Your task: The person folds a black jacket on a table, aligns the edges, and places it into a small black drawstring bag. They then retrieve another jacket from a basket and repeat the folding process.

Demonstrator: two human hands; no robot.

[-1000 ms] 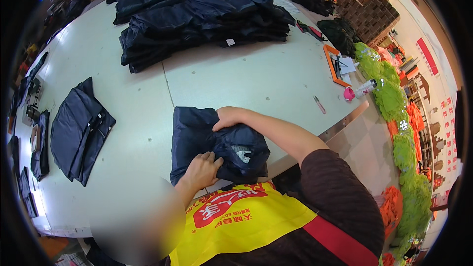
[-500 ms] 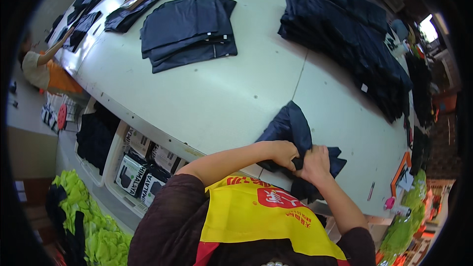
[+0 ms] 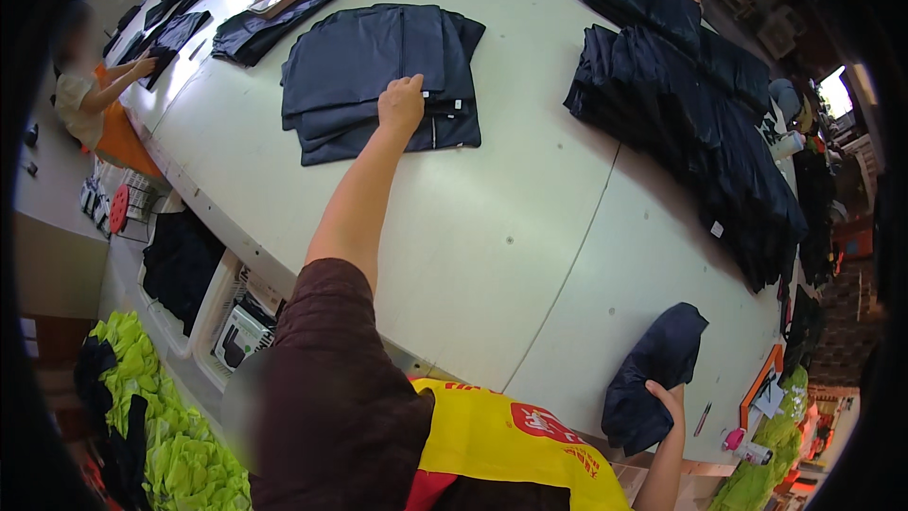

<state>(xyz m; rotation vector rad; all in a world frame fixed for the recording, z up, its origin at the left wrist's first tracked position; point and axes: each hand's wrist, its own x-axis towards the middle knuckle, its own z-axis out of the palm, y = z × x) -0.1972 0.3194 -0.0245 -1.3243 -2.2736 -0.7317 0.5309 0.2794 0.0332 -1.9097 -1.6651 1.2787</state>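
My left arm reaches across the table to a pile of flat, folded navy garments (image 3: 355, 57) with small white tags. There my left hand (image 3: 402, 102) is closed at the near edge of the top garment, pinching its cloth. At the lower right my right hand (image 3: 668, 402) grips a rolled-up navy garment (image 3: 653, 374) from its right side, thumb in front. The bundle stands at the table's near edge. Its underside and some of my right fingers are hidden behind it.
The long pale table (image 3: 473, 274) carries a large heap of navy garments (image 3: 690, 142) at right. A pen (image 3: 703, 418) and an orange frame (image 3: 761, 386) lie near the right edge. White crates (image 3: 213, 322) and lime-green clothing (image 3: 180, 416) are at lower left. Another person (image 3: 95, 99) works at far left.
My left hand has left the bundle and reached forward to the garment pile. The bundle has moved right and is now in my right hand alone, more tightly rolled. My view has shifted slightly.
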